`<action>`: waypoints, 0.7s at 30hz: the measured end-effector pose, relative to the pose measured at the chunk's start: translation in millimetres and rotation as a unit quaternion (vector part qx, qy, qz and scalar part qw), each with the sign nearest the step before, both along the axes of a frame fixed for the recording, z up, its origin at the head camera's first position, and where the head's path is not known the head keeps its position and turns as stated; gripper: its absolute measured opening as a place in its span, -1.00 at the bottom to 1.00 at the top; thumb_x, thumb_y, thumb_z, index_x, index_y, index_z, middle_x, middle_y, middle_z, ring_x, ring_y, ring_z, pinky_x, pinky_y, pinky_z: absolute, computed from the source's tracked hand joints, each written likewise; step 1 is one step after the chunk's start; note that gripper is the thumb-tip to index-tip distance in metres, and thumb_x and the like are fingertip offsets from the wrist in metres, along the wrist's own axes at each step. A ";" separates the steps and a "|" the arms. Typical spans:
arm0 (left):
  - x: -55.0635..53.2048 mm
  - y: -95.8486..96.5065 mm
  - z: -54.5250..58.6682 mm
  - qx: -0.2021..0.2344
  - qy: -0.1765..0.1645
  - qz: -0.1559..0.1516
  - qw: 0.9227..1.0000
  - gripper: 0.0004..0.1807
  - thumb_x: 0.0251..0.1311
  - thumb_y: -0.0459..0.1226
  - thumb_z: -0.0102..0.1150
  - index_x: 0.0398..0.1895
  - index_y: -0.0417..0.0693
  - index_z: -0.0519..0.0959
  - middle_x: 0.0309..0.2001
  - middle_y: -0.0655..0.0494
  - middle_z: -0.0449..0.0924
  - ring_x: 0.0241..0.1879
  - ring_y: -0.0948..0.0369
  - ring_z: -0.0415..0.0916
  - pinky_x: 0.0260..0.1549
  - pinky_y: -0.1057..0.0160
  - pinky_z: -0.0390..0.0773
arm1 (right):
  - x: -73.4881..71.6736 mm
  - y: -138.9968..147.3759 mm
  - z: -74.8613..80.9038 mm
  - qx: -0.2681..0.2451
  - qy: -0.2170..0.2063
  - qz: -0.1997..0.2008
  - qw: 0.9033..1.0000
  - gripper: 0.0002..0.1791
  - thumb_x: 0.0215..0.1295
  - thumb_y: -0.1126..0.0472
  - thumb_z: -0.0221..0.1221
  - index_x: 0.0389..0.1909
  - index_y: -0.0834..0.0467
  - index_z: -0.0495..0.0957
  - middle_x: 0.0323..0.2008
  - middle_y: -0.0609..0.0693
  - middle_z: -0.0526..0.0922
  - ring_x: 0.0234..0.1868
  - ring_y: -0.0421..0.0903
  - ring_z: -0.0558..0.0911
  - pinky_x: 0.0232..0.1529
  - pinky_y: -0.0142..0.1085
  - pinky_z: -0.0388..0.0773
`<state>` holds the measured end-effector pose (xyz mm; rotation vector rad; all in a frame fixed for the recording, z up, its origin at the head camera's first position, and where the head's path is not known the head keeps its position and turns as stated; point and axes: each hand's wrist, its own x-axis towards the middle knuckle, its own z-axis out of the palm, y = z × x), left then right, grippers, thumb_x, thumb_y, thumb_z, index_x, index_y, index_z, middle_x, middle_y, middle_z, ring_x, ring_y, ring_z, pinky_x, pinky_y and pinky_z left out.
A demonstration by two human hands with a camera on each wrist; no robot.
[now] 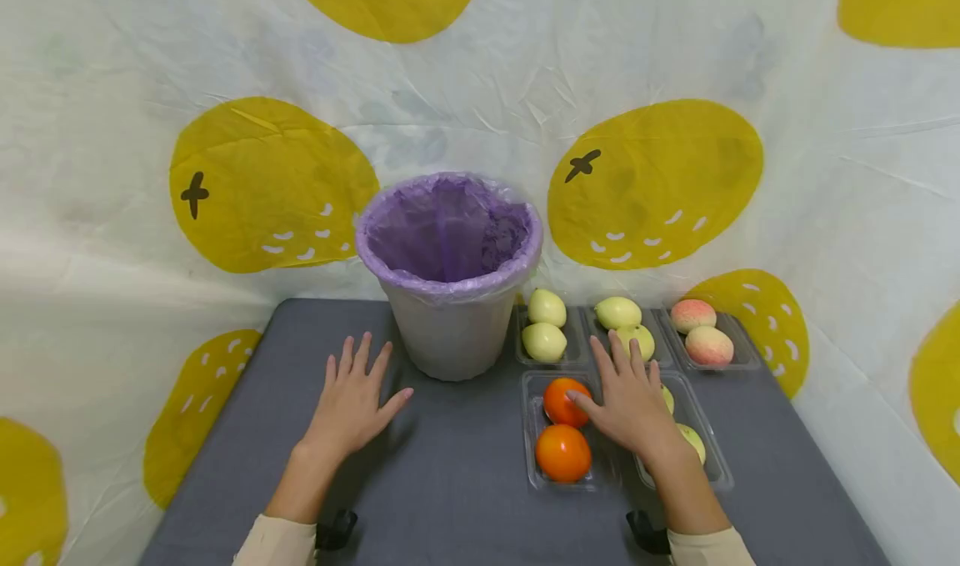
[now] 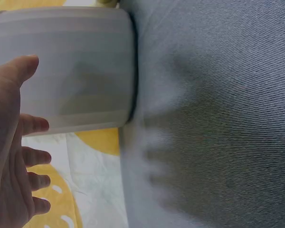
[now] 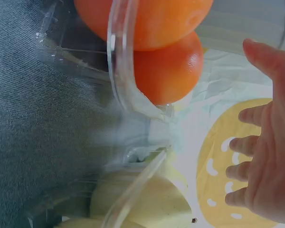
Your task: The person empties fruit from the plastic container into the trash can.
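My left hand [image 1: 348,408] hovers over the table, fingers spread and holding nothing, left of a pale bin [image 1: 450,333] lined with a purple bag [image 1: 442,284]. In the left wrist view its palm faces the bin's side. My right hand [image 1: 633,408] is spread above the clear plastic trays, also holding nothing. Two glossy orange-red fruits [image 1: 563,453] lie in the nearest tray [image 1: 529,458], left of that hand. Pale yellow-green fruits [image 1: 690,441] sit in a second tray [image 1: 722,466], partly hidden under the right hand and forearm.
Behind these, two trays hold yellow-green fruits [image 1: 544,343], and one at the right holds two pink-and-cream peaches [image 1: 709,347]. The dark grey tabletop [image 1: 450,483] meets a white cloth backdrop [image 1: 480,99] printed with yellow fruit shapes.
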<state>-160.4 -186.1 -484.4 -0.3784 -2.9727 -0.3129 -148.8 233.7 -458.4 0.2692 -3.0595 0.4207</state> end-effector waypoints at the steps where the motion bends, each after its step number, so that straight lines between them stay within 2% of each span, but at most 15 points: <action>1: -0.2 0.0 1.1 0.000 0.001 -0.001 1.000 -0.05 0.38 0.34 0.02 0.63 -0.04 0.18 0.62 -0.31 -0.02 0.60 -0.35 -0.15 0.44 -0.50 0.00 | 0.2 0.3 1.1 0.003 0.001 0.001 1.000 0.05 0.37 -0.31 0.21 0.65 0.16 0.02 0.62 0.34 -0.05 0.58 0.51 -0.09 0.39 0.59 -0.14; 5: -0.7 -0.1 7.4 0.000 0.001 -0.006 1.000 -0.05 0.39 0.34 0.00 0.63 -0.05 0.19 0.61 -0.31 0.00 0.60 -0.35 -0.16 0.45 -0.49 0.01 | 2.3 2.5 5.9 0.007 0.007 0.010 1.000 0.04 0.39 -0.35 0.16 0.65 0.16 0.02 0.62 0.35 -0.04 0.58 0.51 -0.05 0.40 0.57 -0.10; 12: 0.3 -2.2 25.3 0.006 0.006 -0.015 1.000 -0.06 0.41 0.31 0.01 0.61 -0.11 0.20 0.61 -0.31 0.00 0.59 -0.36 -0.12 0.46 -0.46 0.02 | 5.6 7.5 18.9 -0.027 0.022 0.032 0.999 0.01 0.42 -0.28 0.19 0.65 0.17 0.02 0.62 0.37 -0.04 0.59 0.51 -0.09 0.40 0.57 -0.09; 17: 0.0 -3.8 40.1 0.012 0.026 -0.025 0.999 -0.10 0.41 0.26 0.07 0.56 -0.18 0.26 0.58 -0.33 0.08 0.56 -0.35 -0.01 0.45 -0.45 0.08 | 10.0 14.1 30.2 -0.044 0.037 0.038 0.998 0.00 0.40 -0.21 0.25 0.64 0.20 0.05 0.63 0.33 -0.05 0.59 0.50 -0.06 0.38 0.57 -0.04; 21: -0.6 -5.7 52.2 0.025 0.049 -0.036 0.998 -0.14 0.42 0.19 0.11 0.53 -0.24 0.28 0.54 -0.36 0.14 0.52 -0.35 0.09 0.42 -0.45 0.15 | 12.5 25.0 39.2 -0.052 0.052 0.045 0.996 -0.02 0.39 -0.15 0.29 0.63 0.21 0.08 0.61 0.35 0.00 0.55 0.52 0.04 0.36 0.58 -0.01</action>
